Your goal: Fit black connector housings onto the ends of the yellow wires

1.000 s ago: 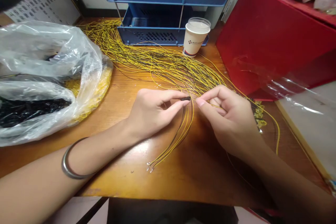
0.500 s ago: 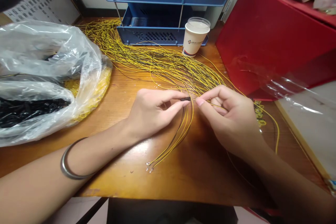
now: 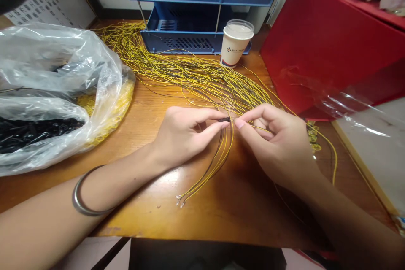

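Between the thumb and forefinger of my left hand [image 3: 186, 135] is a small black piece [image 3: 224, 120] that looks like a connector housing. My right hand [image 3: 276, 139] pinches a thin wire just to the right of that piece, fingertips almost touching it. Most of this wire is hidden by the fingers, and I cannot tell whether its end sits inside the black piece. Several yellow and black wires [image 3: 218, 158] hang past my left fingertips, their metal-tipped ends lying on the table. Behind both hands spreads a long bundle of yellow and black wires [image 3: 196, 74].
An open clear plastic bag [image 3: 107, 71] with black and yellow parts stands on the left. At the back are a blue tray rack [image 3: 190, 44] and a paper cup [image 3: 234, 46]. A red box [image 3: 316, 46] fills the right. Yellow loops [image 3: 313, 137] lie beside my right wrist.
My right fingertips have shifted very slightly left, closer to the black piece. My left hand keeps its pinch in nearly the same spot.
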### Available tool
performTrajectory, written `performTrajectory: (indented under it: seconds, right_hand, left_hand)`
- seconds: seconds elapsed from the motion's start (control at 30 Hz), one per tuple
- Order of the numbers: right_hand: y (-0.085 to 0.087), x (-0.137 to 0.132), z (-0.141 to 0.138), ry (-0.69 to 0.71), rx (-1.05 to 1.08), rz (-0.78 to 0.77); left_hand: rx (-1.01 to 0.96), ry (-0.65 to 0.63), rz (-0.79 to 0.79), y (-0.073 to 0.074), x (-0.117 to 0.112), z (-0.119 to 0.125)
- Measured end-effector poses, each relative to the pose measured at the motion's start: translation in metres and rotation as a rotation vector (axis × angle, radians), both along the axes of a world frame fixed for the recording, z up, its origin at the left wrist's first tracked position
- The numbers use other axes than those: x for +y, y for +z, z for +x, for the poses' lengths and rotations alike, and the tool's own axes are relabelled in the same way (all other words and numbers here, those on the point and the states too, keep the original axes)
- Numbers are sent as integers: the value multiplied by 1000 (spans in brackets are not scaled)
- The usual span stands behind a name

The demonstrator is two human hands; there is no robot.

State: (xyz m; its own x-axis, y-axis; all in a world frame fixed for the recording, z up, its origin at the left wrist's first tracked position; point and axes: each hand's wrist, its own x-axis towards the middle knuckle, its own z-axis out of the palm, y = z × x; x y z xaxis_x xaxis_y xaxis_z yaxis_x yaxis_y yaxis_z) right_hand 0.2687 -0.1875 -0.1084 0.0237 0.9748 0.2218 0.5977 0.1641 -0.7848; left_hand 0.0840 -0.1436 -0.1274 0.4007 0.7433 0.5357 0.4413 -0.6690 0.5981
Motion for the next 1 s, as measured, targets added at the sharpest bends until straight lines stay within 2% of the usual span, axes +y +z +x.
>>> performTrajectory:
  seconds: [1.0]
  right_hand:
    - [2,0,0,-1,-55,13]
  left_hand:
    - [32,-22,83,-1,2,-1]
